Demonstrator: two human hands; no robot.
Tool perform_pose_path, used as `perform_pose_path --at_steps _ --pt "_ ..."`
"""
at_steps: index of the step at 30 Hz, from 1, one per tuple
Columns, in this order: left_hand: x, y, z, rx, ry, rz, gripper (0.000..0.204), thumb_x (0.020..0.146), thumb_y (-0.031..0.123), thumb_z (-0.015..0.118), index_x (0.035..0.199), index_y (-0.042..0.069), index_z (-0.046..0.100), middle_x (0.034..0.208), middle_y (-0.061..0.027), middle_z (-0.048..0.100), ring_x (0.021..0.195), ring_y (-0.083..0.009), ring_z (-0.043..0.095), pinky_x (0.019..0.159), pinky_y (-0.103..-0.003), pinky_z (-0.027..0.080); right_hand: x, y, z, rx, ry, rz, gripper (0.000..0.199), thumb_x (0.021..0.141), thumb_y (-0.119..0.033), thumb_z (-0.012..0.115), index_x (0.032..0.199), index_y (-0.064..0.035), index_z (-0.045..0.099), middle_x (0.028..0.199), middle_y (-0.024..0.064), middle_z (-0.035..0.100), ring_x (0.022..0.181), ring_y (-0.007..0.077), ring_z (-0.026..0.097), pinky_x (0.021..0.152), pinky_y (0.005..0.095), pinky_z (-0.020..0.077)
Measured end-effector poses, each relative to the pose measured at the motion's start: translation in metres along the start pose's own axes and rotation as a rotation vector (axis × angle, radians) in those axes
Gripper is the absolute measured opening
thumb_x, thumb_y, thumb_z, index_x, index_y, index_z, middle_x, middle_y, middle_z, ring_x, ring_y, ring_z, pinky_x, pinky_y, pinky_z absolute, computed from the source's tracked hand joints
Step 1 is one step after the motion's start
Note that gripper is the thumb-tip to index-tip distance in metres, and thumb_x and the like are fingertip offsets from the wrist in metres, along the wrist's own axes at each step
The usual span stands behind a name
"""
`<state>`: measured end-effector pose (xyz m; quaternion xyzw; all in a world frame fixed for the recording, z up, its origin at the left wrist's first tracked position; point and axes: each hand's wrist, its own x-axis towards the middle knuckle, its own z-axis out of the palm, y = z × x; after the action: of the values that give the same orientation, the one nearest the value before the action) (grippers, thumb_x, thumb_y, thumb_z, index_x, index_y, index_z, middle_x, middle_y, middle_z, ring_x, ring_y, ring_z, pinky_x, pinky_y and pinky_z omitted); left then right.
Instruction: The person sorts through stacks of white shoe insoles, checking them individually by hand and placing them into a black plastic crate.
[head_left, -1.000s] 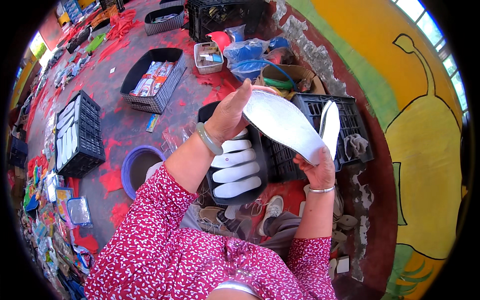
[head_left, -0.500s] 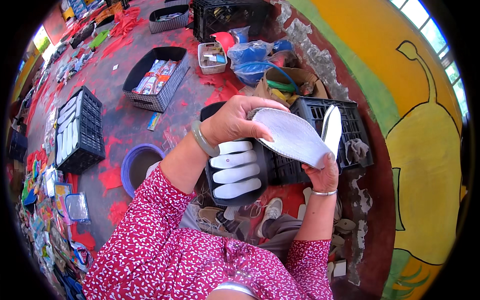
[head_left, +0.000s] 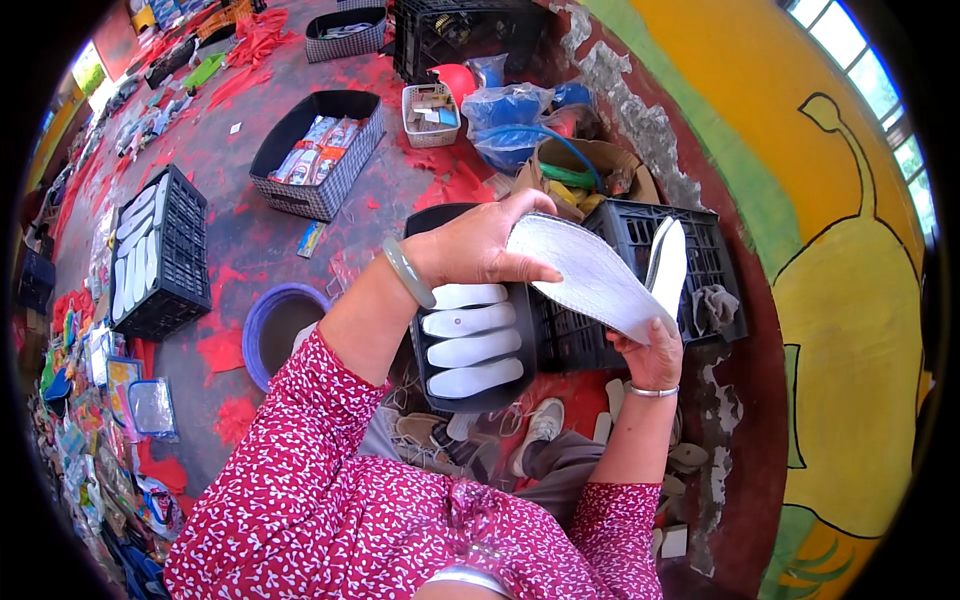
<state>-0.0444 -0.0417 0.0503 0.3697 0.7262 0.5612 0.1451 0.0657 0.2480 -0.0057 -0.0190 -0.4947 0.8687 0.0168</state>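
The crate (head_left: 655,290) sits far right, the tray (head_left: 470,345) beside it. Both hands grip one insole (head_left: 590,275) above them: left hand (head_left: 480,245) pinches its far end, right hand (head_left: 650,350) its near end. Loose grip risks dropping it between containers.

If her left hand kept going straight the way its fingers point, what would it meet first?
The left hand lies on the white insole, fingers pointing right. Straight on, it would likely first meet the black crate; depth is unclear.
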Motion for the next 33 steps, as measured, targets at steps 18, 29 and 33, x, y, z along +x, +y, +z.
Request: perform_pose_path --at_steps 18,29,33 --pt "-0.006 -0.015 0.013 -0.894 -0.114 0.087 0.046 0.076 0.034 0.073 0.105 0.003 0.054 0.087 -0.0008 0.057 0.080 -0.0098 0.056 0.069 -0.024 0.045 0.003 0.024 0.013 0.194 -0.109 0.155 0.069 0.086 -0.048 0.055 0.118 0.0119 0.045 0.082 0.0233 0.064 0.049 0.0242 0.063 0.037 0.0242 0.0462" --pt "0.018 -0.044 0.028 -1.157 0.472 -0.286 0.068 0.078 0.044 0.070 0.123 0.001 0.042 0.118 -0.0197 0.050 0.108 -0.0262 0.053 0.090 -0.036 0.046 0.007 0.021 0.050 -0.537 0.261 -0.370 0.037 0.091 -0.022 0.057 0.116 0.0057 0.055 0.096 0.0160 0.066 0.070 0.0200 0.067 0.054 0.0232 0.0500" --pt "0.018 -0.039 0.057 -1.230 0.289 -0.219 0.091 0.072 0.058 0.068 0.134 0.004 0.030 0.120 -0.0164 0.048 0.115 -0.0256 0.046 0.100 -0.041 0.037 0.016 0.042 0.065 -1.327 0.130 -1.053 0.030 0.082 -0.003 0.061 0.112 0.0010 0.060 0.103 0.0168 0.065 0.085 0.0263 0.066 0.067 0.0314 0.0524"
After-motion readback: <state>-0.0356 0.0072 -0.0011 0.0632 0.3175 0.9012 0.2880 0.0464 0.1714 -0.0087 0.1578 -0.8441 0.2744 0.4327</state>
